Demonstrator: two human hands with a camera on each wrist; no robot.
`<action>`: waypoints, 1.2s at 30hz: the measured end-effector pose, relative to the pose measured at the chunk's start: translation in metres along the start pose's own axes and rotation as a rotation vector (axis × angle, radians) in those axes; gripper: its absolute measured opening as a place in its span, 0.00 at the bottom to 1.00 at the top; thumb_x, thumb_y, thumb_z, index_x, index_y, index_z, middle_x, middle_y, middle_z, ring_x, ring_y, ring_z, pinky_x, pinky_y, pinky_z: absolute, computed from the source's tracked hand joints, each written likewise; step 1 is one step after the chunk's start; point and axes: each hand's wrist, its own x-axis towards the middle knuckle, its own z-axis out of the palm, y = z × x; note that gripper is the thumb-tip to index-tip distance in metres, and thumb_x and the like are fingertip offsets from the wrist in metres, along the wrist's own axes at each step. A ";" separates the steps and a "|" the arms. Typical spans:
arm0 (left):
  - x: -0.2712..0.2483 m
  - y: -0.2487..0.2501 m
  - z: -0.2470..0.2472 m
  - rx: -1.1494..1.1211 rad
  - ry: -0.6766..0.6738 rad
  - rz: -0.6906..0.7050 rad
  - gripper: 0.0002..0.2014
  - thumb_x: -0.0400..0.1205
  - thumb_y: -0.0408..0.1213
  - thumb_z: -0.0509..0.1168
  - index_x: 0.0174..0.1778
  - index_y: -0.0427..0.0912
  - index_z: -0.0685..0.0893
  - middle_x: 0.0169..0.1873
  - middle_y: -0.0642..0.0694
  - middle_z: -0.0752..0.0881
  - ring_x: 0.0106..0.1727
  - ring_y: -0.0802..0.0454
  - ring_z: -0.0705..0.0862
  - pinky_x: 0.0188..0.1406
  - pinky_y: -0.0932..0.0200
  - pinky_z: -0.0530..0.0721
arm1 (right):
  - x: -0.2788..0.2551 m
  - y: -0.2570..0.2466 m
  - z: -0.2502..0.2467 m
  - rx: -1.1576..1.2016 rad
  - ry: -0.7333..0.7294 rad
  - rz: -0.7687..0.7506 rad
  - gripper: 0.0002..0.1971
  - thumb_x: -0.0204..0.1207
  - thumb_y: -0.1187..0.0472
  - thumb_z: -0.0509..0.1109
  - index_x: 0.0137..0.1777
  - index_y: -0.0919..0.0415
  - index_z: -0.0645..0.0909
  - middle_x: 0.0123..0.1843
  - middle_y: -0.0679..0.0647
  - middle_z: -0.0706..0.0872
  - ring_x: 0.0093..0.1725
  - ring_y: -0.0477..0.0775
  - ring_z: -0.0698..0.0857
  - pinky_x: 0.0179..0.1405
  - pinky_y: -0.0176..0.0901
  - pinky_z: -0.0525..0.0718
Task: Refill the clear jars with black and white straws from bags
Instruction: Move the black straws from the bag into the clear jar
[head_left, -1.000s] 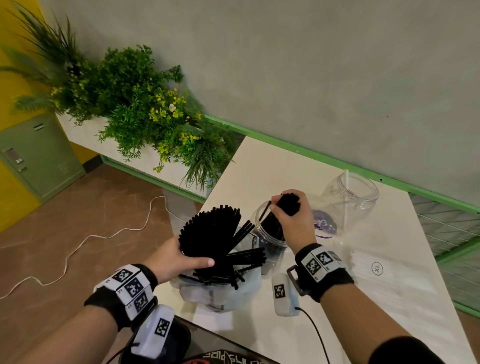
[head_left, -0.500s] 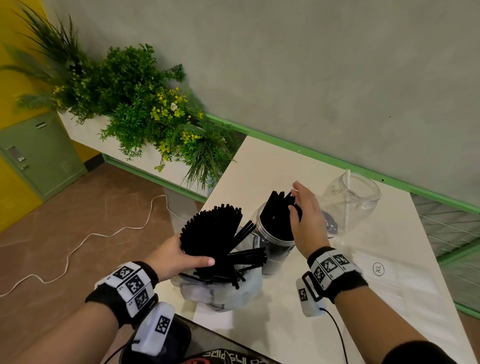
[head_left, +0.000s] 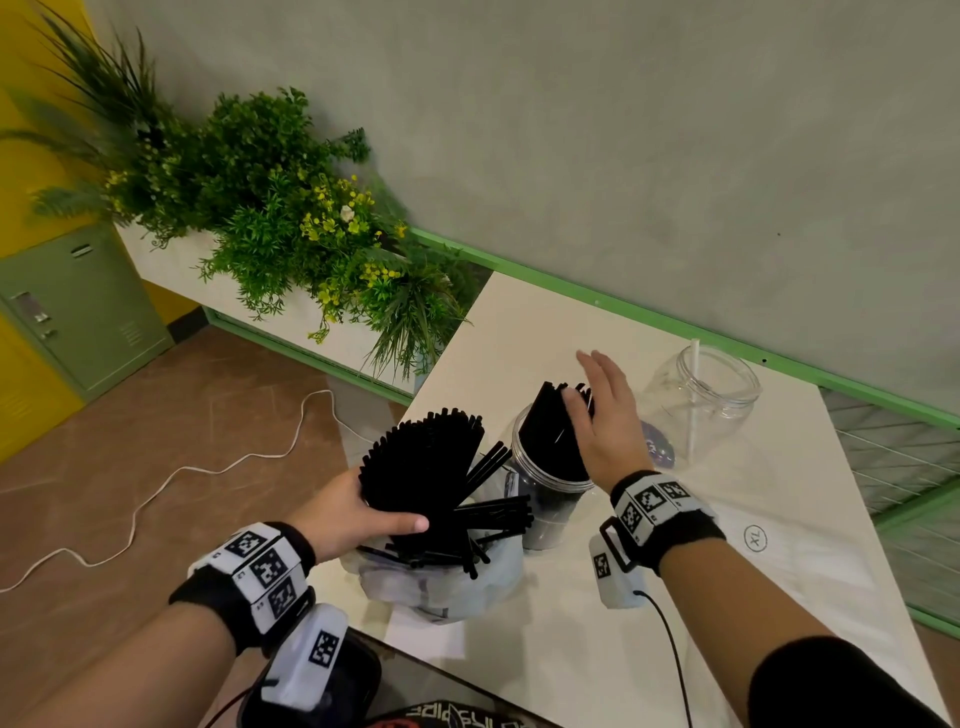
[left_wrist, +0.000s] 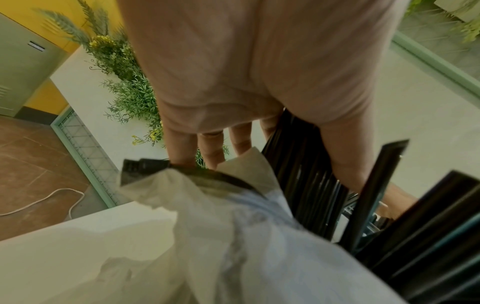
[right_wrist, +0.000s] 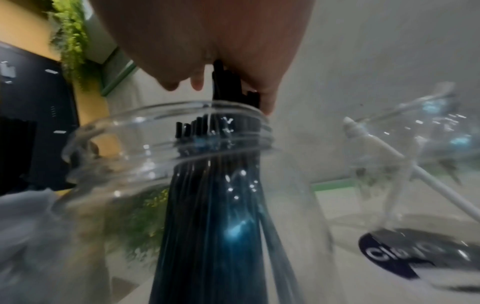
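White table (head_left: 519, 332) edge hides behind bag (head_left: 441, 587); left hand (head_left: 343, 514) grips black straws (head_left: 421, 467), right hand (head_left: 608, 415) flat-fingered.

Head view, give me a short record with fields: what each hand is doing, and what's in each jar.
left hand: grips a fan of black straws in the plastic bag
right hand: open, fingers against the straw tops in the near jar
near jar: black straws, standing
far jar: one white straw
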 end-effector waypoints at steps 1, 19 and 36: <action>0.000 0.000 0.000 0.006 0.001 -0.004 0.50 0.38 0.73 0.77 0.57 0.61 0.76 0.54 0.61 0.84 0.57 0.62 0.81 0.61 0.59 0.79 | 0.004 -0.004 0.001 -0.061 -0.078 -0.014 0.26 0.84 0.45 0.59 0.81 0.48 0.63 0.82 0.52 0.62 0.80 0.53 0.61 0.80 0.52 0.62; 0.001 0.002 0.000 -0.018 -0.011 0.020 0.50 0.39 0.72 0.77 0.59 0.57 0.79 0.53 0.59 0.86 0.56 0.64 0.83 0.54 0.68 0.80 | 0.030 -0.002 0.006 -0.485 0.044 -0.106 0.14 0.77 0.46 0.70 0.52 0.57 0.84 0.54 0.55 0.81 0.56 0.62 0.74 0.53 0.55 0.74; 0.001 0.001 -0.001 -0.041 -0.013 0.041 0.46 0.39 0.73 0.77 0.54 0.62 0.77 0.53 0.62 0.85 0.56 0.68 0.81 0.50 0.73 0.77 | 0.030 0.013 0.004 -0.261 0.052 -0.118 0.10 0.83 0.56 0.64 0.54 0.62 0.82 0.49 0.55 0.80 0.51 0.59 0.79 0.48 0.51 0.80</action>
